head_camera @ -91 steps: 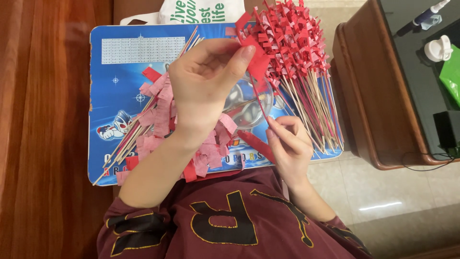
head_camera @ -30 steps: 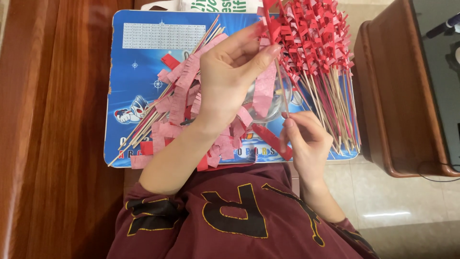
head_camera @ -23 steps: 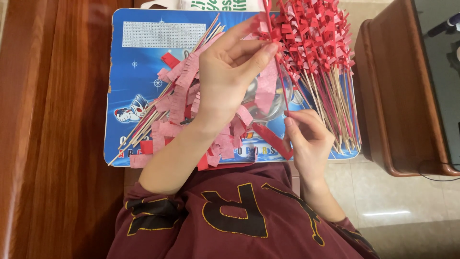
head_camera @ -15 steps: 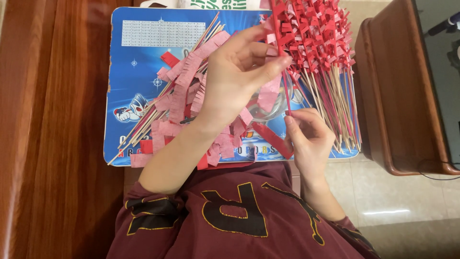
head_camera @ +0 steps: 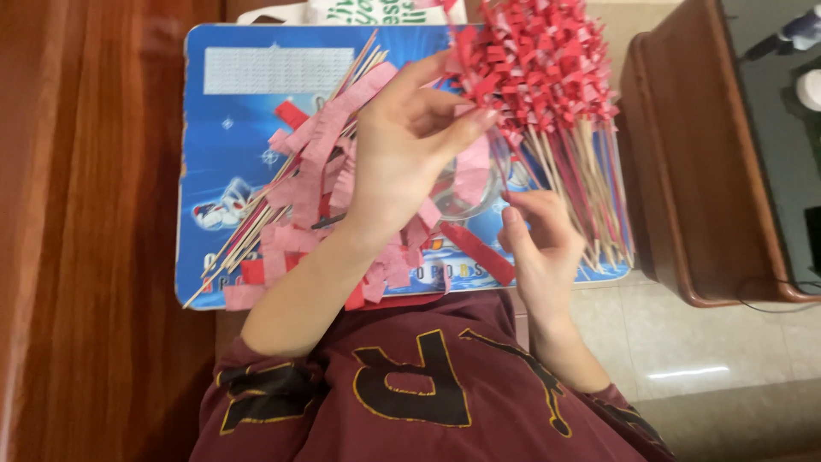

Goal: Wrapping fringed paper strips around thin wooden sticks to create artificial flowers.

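Note:
My left hand (head_camera: pixel 409 158) reaches over a blue printed board (head_camera: pixel 248 120) on my lap. Its thumb and fingers pinch a red fringed paper strip (head_camera: pixel 469 62) at the top of a thin bamboo skewer (head_camera: pixel 511 175). My right hand (head_camera: pixel 539 244) holds the lower end of that skewer between its fingertips. Just to the right lies a bundle of finished skewers (head_camera: pixel 556 77) with red paper-wrapped tops. Under my left wrist a pile of pink and red fringed strips (head_camera: pixel 295 201) covers some bare skewers (head_camera: pixel 244 248). A clear round object (head_camera: pixel 479 184) sits half hidden behind my left hand.
A dark wooden table (head_camera: pixel 684 180) stands close on the right, with a black surface and small items on it. Red-brown wood (head_camera: pixel 85 257) runs along the left. A white bag (head_camera: pixel 359 10) lies past the board's far edge. Pale tiles (head_camera: pixel 684 359) show at the lower right.
My left fingers have shifted around the red strip at the skewer's tip, and my right fingertips have moved slightly on its lower end. The view has drifted a little since the earliest frame.

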